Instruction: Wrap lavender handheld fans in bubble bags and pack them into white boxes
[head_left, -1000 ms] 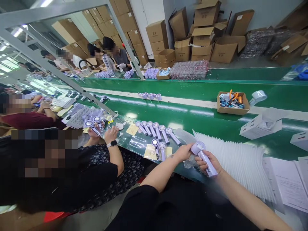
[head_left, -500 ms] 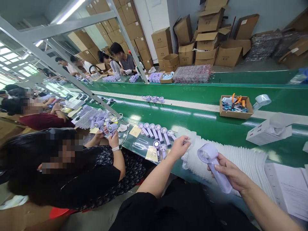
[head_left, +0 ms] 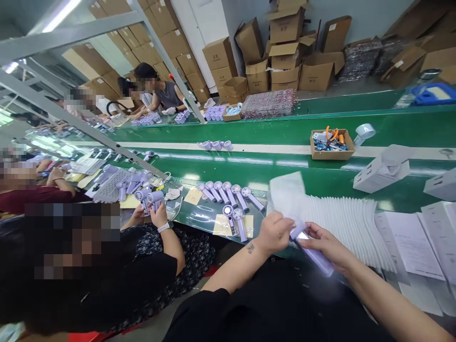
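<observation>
My right hand (head_left: 326, 244) is closed around a lilac handheld fan (head_left: 317, 259), whose handle slants down to the right. The fan's head lies close against the fingers of my left hand (head_left: 276, 232) and is partly hidden by them. Those fingers are pinched on a white translucent foam bag (head_left: 288, 187), which stands up behind the hand. Whether the fan's head is inside the bag's mouth I cannot tell. Behind my right hand lies a long row of stacked white foam bags (head_left: 342, 218).
Several lilac fans (head_left: 227, 192) lie left of my hands, two on a paper note. At far left a co-worker's hand (head_left: 158, 216) holds fan parts. Beyond are a tool box (head_left: 332, 151) and a white carton (head_left: 381, 171); printed white boxes (head_left: 415, 242) stand right.
My left hand has closed on a foam bag and lifted it from the row. My right hand has brought the fan left, against the left hand. The view has turned slightly right.
</observation>
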The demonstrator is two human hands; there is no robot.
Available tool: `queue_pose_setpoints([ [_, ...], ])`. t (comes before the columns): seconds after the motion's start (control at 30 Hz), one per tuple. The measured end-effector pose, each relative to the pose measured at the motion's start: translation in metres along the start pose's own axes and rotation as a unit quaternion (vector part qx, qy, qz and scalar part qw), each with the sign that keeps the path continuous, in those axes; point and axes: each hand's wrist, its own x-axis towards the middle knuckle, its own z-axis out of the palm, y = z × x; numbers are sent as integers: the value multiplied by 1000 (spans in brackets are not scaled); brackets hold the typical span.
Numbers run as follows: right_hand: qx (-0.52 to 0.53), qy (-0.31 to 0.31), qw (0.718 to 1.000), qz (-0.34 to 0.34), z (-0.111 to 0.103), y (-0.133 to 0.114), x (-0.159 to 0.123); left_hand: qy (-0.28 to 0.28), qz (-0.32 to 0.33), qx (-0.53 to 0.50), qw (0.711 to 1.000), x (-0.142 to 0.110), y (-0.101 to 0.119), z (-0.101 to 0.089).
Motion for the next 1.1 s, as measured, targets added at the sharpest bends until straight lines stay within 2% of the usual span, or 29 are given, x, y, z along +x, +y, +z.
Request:
queue_pose_setpoints([
  [0.07,33,23,999,-8,1,4,-7,-10,116,103,988,-11,2,-3],
  [0.13,65,45,997,-6,4,6,-14,-4,183,177,967,-22,2,-5],
  [0.23,110,100,989,-15,12,11,-22,4,279,224,934,-27,1,-3],
  [0.3,139,128,982,-24,19,13,-29,9,314,223,923,-20,0,0],
  [0.37,157,136,978,-26,24,14,-37,27,292,216,931,-8,-1,3],
  [0.43,169,141,975,-32,26,13,-45,48,240,202,948,0,0,7],
  [0.5,175,169,968,-57,23,12,-51,52,203,183,960,-2,6,14],
  [0.53,175,189,963,-76,20,11,-53,43,205,173,962,-6,10,18],
  [0.6,171,217,954,-114,14,14,-55,-2,251,151,956,-17,20,27],
  [0.67,174,212,954,-123,11,20,-55,-49,298,127,945,-23,32,33],
  [0.77,219,179,957,-68,11,35,-54,-82,271,87,955,-14,50,38],
  [0.87,239,188,953,-2,6,45,-65,-184,252,43,949,1,69,36],
  [0.93,139,203,969,14,-4,41,-84,-246,188,1,951,8,81,33],
  [1.0,-57,221,973,-27,-16,25,-111,-279,89,-50,955,12,92,28],
  [1.03,-162,240,955,-65,-21,13,-125,-296,52,-76,951,15,97,25],
  [1.1,-316,274,899,-129,-27,-12,-151,-325,-4,-129,937,24,105,19],
])
